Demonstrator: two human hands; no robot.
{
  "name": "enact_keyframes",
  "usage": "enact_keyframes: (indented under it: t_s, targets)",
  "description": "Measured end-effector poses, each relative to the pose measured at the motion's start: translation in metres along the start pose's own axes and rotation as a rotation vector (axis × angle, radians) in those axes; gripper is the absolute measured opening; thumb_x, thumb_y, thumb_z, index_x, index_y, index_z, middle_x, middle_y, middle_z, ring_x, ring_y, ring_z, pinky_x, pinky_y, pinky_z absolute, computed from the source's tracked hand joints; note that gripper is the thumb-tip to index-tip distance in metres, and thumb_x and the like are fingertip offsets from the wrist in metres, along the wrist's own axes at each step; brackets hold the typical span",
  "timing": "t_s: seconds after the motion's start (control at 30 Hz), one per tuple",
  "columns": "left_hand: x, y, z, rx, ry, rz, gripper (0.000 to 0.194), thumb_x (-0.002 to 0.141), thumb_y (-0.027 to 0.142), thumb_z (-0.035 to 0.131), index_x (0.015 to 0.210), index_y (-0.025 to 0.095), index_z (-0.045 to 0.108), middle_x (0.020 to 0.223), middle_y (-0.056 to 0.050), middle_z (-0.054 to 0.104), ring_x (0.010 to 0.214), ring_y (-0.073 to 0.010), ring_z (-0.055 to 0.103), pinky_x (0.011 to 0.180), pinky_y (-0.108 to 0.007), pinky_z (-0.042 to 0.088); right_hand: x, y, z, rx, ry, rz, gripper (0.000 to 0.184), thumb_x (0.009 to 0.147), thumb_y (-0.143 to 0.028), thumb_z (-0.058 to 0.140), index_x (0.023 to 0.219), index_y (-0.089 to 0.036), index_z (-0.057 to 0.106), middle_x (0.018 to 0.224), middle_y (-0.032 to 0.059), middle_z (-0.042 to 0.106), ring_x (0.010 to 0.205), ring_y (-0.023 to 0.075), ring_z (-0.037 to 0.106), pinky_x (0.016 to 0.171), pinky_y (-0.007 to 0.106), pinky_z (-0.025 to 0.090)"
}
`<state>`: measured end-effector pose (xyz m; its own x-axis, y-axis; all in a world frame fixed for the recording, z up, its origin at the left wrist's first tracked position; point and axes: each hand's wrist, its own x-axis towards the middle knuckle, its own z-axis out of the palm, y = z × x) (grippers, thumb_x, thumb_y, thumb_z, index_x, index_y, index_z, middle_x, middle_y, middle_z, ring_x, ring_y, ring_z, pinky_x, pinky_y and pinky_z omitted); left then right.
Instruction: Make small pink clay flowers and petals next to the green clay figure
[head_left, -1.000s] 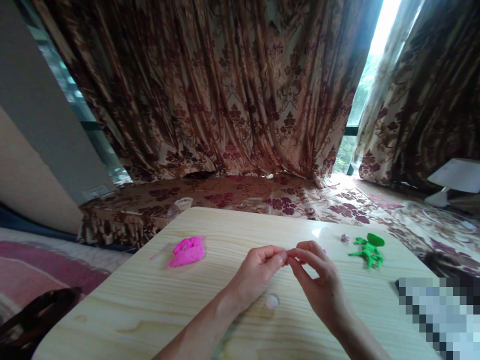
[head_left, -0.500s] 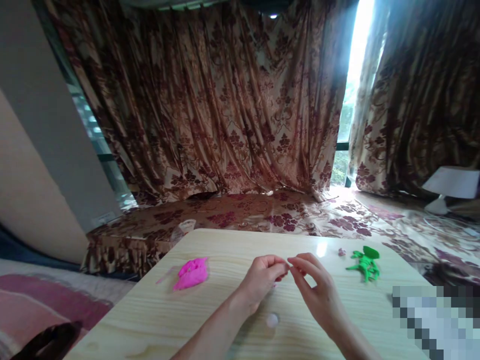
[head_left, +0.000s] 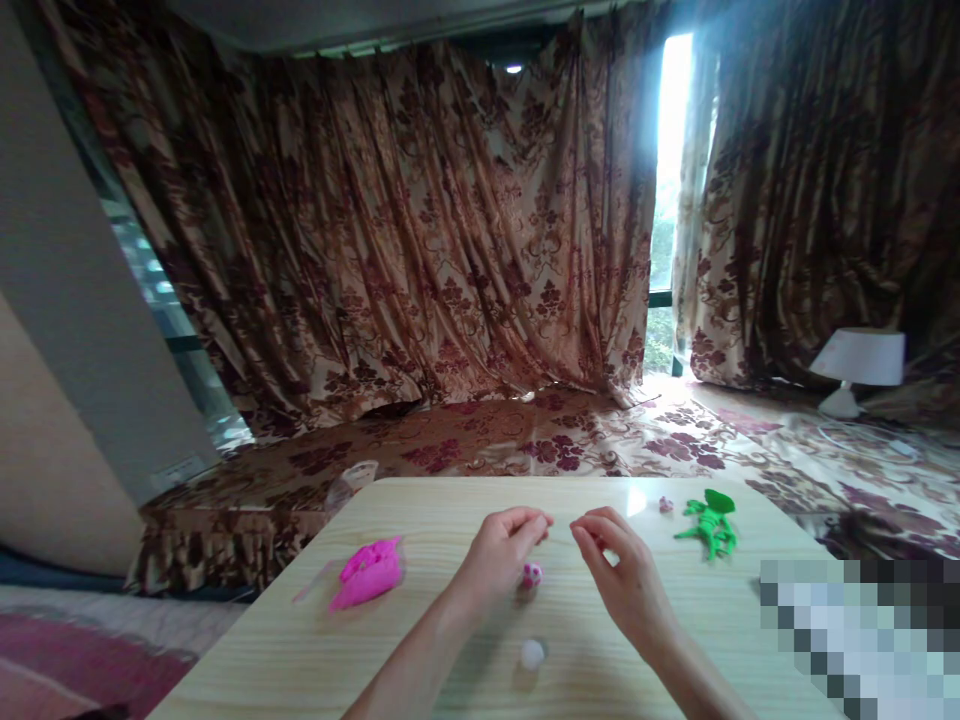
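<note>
Both my hands hover over a light wooden table (head_left: 300, 650). My left hand (head_left: 501, 550) has its fingers curled in, thumb against fingertips; what they pinch, if anything, is too small to see. My right hand (head_left: 619, 572) also pinches, thumb to forefinger, a short gap from the left. A small pink-and-white clay ball (head_left: 531, 575) lies on the table just under my left hand. A white ball (head_left: 532, 654) rests nearer to me. Left of my hands lies a lump of pink clay (head_left: 367, 575) on clear wrapping.
A green clay figure (head_left: 709, 522) and a tiny pink bit (head_left: 664, 504) lie at the table's far right. A blurred patch (head_left: 855, 630) covers the right corner. Beyond the table are a patterned cushion bench (head_left: 450, 440), heavy curtains and a white lamp (head_left: 855, 365).
My fingertips, touching a second ago, have drawn apart. The small pink-and-white ball now lies on the table under my left hand. The camera has tilted upward.
</note>
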<state>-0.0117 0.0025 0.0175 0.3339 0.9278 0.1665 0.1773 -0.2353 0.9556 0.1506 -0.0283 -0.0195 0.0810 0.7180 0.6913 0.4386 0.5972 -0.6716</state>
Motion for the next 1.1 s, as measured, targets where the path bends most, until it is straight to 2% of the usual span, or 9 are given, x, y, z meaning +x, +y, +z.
enact_keyframes:
  t_s: [0.1,0.2,0.4,0.53,0.63,0.83,1.1]
  targets:
    - [0.006,-0.011,-0.020,0.194,0.121,0.107,0.030,0.078,0.037,0.049,0.086,0.014,0.066,0.088,-0.007,0.064,0.085,-0.0185,0.056,0.077,-0.029,0.041,-0.001,0.000,0.000,-0.030,-0.024,0.033,0.020,0.088,-0.026,0.045,0.074,-0.018,0.057,0.075,0.0025,0.056,0.067,0.0125,0.053,0.060,0.024,0.044]
    - [0.005,-0.025,-0.029,0.320,0.128,0.139,0.027,0.078,0.035,0.049,0.087,0.016,0.066,0.092,-0.007,0.062,0.088,-0.0190,0.055,0.078,-0.029,0.042,-0.002,0.001,0.002,-0.051,-0.060,0.054,0.022,0.087,-0.028,0.046,0.071,-0.018,0.056,0.070,0.0015,0.055,0.062,0.0118,0.051,0.058,0.024,0.043]
    - [-0.013,-0.046,-0.016,0.526,0.009,0.204,0.028,0.074,0.031,0.056,0.098,0.020,0.063,0.096,-0.007,0.058,0.093,-0.0201,0.052,0.084,-0.032,0.040,-0.007,0.003,0.009,-0.011,-0.147,0.105,0.013,0.085,-0.021,0.048,0.085,-0.018,0.061,0.078,0.0025,0.059,0.068,0.0128,0.056,0.062,0.025,0.047]
    - [-0.015,-0.051,-0.009,0.634,0.003,0.230,0.019,0.075,0.025,0.053,0.090,0.021,0.065,0.090,-0.006,0.059,0.089,-0.0207,0.052,0.082,-0.033,0.040,-0.010,0.005,0.015,0.026,-0.167,0.095,0.012,0.083,-0.020,0.049,0.086,-0.018,0.061,0.079,0.0028,0.060,0.070,0.0135,0.058,0.062,0.025,0.048]
    - [-0.012,-0.049,-0.009,0.535,0.033,0.222,0.018,0.076,0.025,0.053,0.087,0.020,0.066,0.088,-0.006,0.061,0.089,-0.0199,0.052,0.083,-0.032,0.039,-0.009,0.001,0.015,0.020,-0.160,0.103,0.011,0.082,-0.019,0.050,0.084,-0.018,0.061,0.076,0.0019,0.061,0.067,0.0128,0.058,0.061,0.024,0.048]
    - [-0.018,-0.030,-0.006,0.025,-0.012,0.030,0.034,0.077,0.035,0.056,0.107,0.019,0.060,0.098,-0.006,0.064,0.086,-0.0173,0.056,0.079,-0.029,0.043,-0.002,-0.018,0.007,0.070,-0.136,0.115,0.011,0.083,-0.020,0.050,0.084,-0.019,0.062,0.078,0.0024,0.061,0.070,0.0130,0.057,0.062,0.024,0.047]
    - [-0.024,-0.020,-0.001,-0.012,0.077,0.081,0.029,0.073,0.029,0.061,0.100,0.020,0.058,0.097,-0.004,0.063,0.088,-0.0157,0.056,0.085,-0.029,0.042,-0.003,-0.028,0.006,0.086,-0.125,0.012,0.017,0.082,-0.012,0.050,0.089,-0.019,0.062,0.084,0.0044,0.061,0.077,0.0146,0.058,0.069,0.026,0.047]
